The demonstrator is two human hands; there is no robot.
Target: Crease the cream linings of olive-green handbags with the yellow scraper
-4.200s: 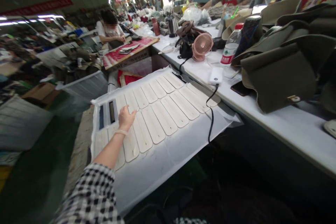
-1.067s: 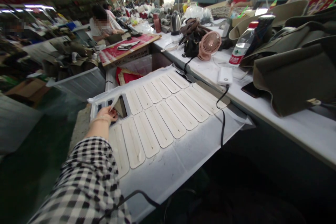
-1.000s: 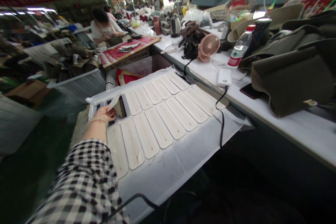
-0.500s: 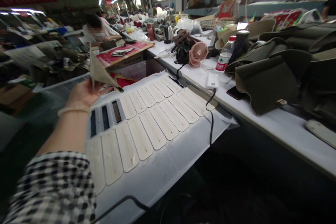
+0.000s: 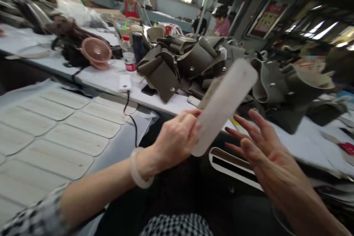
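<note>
My left hand (image 5: 177,142), with a pale bangle at the wrist, grips a whitish round-cornered strip panel (image 5: 225,103) near its lower end. The panel is tilted up to the right, and a brownish piece shows behind it. Apart from it, my right hand (image 5: 265,147) has its fingers spread and holds nothing. Below those fingers is a white-edged piece with a dark slot (image 5: 235,169), partly hidden by the hand. Several similar pale panels (image 5: 73,146) lie in rows on a white sheet at the left.
On the white table (image 5: 94,83) stand a pink fan (image 5: 96,52), a water bottle (image 5: 128,57) and a white power bank (image 5: 125,83) with a black cable. Dark olive bag pieces (image 5: 199,59) are heaped behind my hands. Other people sit farther back.
The view has swung right. My left hand has come from above the panel rows to in front of me, now with the pale panel. My right hand has come into view.
</note>
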